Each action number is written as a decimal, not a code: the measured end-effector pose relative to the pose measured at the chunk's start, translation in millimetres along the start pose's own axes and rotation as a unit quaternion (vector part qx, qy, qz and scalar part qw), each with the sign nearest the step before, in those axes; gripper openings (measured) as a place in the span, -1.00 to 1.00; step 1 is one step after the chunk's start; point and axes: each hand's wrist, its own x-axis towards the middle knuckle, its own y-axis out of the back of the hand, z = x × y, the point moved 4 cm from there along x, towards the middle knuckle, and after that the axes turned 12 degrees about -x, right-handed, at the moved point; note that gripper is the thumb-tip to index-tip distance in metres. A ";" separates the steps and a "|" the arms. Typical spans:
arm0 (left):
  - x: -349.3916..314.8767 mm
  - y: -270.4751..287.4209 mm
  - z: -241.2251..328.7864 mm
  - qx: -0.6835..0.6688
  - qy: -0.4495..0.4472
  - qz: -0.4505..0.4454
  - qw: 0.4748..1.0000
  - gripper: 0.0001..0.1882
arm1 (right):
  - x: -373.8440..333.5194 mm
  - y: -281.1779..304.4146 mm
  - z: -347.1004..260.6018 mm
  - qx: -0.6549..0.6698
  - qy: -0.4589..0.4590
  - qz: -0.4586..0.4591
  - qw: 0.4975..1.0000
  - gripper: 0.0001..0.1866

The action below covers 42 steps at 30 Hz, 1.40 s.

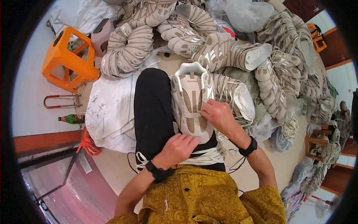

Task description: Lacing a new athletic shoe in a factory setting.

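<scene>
At the centre of the frame a white and beige shoe upper point(192, 102) rests on the person's black-trousered lap point(153, 108). The right hand point(218, 115) pinches a strap at the upper's middle, fingers closed on it — the left hand point(179, 147) presses its near end, fingers curled against it. Stacks of matching uppers point(223, 48) fill the upper frame; an orange stool point(69, 59) stands upper left.

A white-and-beige shoe upper point(192, 100) lies at frame centre on the person's lap — toe end toward the lower edge, heel tab toward the top. Tan mesh panels show between white straps; loose white laces point(207, 156) bunch beneath its lower end.
</scene>
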 end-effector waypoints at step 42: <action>22.2 4.4 -12.3 -0.146 0.169 0.156 0.962 -0.82 | 19.5 -10.7 4.1 0.015 -0.060 -0.091 0.994 -0.94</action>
